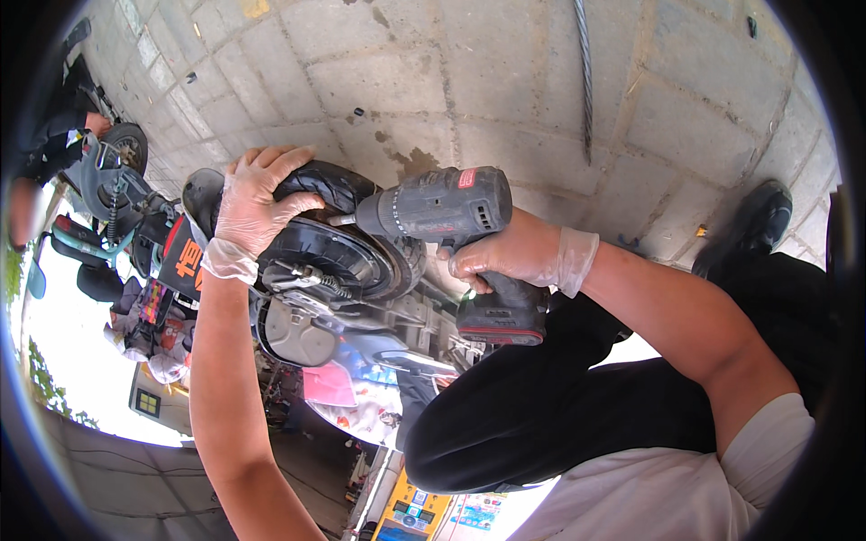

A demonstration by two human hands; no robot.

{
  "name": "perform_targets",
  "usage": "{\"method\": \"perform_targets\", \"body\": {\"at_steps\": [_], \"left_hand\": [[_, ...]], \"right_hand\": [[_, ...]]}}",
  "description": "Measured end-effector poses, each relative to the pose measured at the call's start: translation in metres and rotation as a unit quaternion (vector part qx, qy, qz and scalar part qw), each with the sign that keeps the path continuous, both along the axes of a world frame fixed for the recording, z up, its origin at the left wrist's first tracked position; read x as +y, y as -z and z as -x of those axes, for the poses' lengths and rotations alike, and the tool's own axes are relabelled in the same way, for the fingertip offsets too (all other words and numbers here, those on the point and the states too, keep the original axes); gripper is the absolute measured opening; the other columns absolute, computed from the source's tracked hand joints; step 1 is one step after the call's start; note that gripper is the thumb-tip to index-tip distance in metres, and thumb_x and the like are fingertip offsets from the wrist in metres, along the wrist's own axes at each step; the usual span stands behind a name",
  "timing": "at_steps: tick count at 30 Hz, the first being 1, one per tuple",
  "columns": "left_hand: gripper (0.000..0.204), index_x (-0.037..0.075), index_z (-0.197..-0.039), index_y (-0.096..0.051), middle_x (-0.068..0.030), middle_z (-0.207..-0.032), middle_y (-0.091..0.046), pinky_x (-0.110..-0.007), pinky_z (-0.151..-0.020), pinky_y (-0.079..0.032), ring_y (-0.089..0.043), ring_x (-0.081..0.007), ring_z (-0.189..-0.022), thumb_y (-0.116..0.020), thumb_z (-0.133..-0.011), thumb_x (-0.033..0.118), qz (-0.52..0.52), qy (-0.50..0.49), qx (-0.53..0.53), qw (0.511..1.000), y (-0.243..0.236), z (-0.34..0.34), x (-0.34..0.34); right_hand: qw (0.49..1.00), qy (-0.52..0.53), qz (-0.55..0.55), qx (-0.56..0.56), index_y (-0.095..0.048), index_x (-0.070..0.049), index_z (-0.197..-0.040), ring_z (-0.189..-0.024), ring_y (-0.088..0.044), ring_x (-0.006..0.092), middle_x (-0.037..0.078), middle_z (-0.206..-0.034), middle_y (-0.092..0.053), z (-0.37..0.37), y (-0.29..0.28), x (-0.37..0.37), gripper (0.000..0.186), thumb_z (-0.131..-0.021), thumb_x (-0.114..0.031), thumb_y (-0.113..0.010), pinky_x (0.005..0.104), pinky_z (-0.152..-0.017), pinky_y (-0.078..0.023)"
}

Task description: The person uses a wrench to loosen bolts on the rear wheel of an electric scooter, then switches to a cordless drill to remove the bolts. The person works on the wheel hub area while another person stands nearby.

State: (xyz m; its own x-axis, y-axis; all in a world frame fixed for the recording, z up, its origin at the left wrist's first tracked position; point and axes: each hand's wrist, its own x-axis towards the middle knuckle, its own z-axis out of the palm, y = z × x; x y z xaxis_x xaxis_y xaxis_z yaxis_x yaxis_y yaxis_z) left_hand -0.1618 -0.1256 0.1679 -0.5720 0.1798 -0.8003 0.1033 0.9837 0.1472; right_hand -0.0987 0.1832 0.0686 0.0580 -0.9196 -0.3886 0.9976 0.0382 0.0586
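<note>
My right hand (pixel 510 252), in a thin clear glove, is wrapped around the handle of a dark cordless drill (pixel 437 206). The drill points left, and its bit (pixel 341 219) reaches the side of a black scooter tyre (pixel 338 185), near the wheel rim (pixel 316 257). Whether the bit touches the tyre or goes into it I cannot tell. My left hand (pixel 257 198), also in a clear glove, grips the tyre left of the bit, thumb on the near side and fingers spread over the far side. A red battery edge shows under the drill.
A metal rod (pixel 585 81) lies on the paved ground (pixel 514 81) at the far side. Another scooter (pixel 108 198) stands at the left, with a person's hand (pixel 97 123) beside it. My black shoe (pixel 767 216) is at the right. A shock absorber (pixel 320 279) sits beside the wheel.
</note>
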Motion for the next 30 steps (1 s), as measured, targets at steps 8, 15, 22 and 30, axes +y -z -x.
{"method": "perform_targets", "body": {"at_steps": [8, 15, 22, 30], "left_hand": [[0.059, 0.014, -0.120, -0.069, -0.0049, -0.116, -0.067, -0.044, -0.102, -0.037, -0.057, -0.0312, -0.112, -0.082, -0.069, 0.039, 0.003, -0.011, 0.002, 1.000, 0.000, 0.000, 0.000], [0.057, 0.015, -0.120, -0.069, -0.0040, -0.116, -0.067, -0.045, -0.101, -0.037, -0.056, -0.0308, -0.112, -0.082, -0.070, 0.039, 0.004, -0.006, -0.001, 1.000, -0.002, 0.001, 0.000], [0.058, 0.014, -0.120, -0.068, -0.0045, -0.116, -0.067, -0.045, -0.102, -0.037, -0.056, -0.0303, -0.113, -0.083, -0.069, 0.037, 0.009, -0.002, -0.013, 1.000, -0.002, 0.003, 0.001], [0.056, 0.013, -0.119, -0.068, -0.0079, -0.116, -0.065, -0.048, -0.104, -0.038, -0.054, -0.0321, -0.117, -0.077, -0.073, 0.044, -0.056, -0.006, 0.015, 0.998, 0.001, -0.007, -0.010]], "right_hand": [[0.999, 0.024, 0.002, -0.023, -0.059, 0.004, -0.103, -0.060, -0.058, 0.0167, 0.009, -0.085, -0.060, 0.002, -0.003, -0.005, 0.022, -0.081, 0.005, -0.064, 0.0318, -0.054, -0.050], [0.998, 0.050, -0.014, -0.033, -0.058, 0.002, -0.089, -0.054, -0.056, 0.0152, 0.007, -0.069, -0.058, 0.006, -0.007, -0.012, 0.008, -0.085, -0.002, -0.064, 0.0303, -0.051, -0.046], [1.000, 0.013, 0.017, -0.002, -0.059, 0.003, -0.110, -0.062, -0.058, 0.0147, 0.008, -0.089, -0.061, 0.008, 0.000, 0.004, 0.031, -0.079, 0.007, -0.064, 0.0306, -0.056, -0.049], [0.965, -0.043, -0.107, 0.237, -0.065, -0.003, -0.105, -0.068, -0.058, 0.0092, 0.000, -0.083, -0.064, 0.041, -0.033, 0.056, 0.025, -0.082, -0.008, -0.074, 0.0276, -0.063, -0.050]]}}
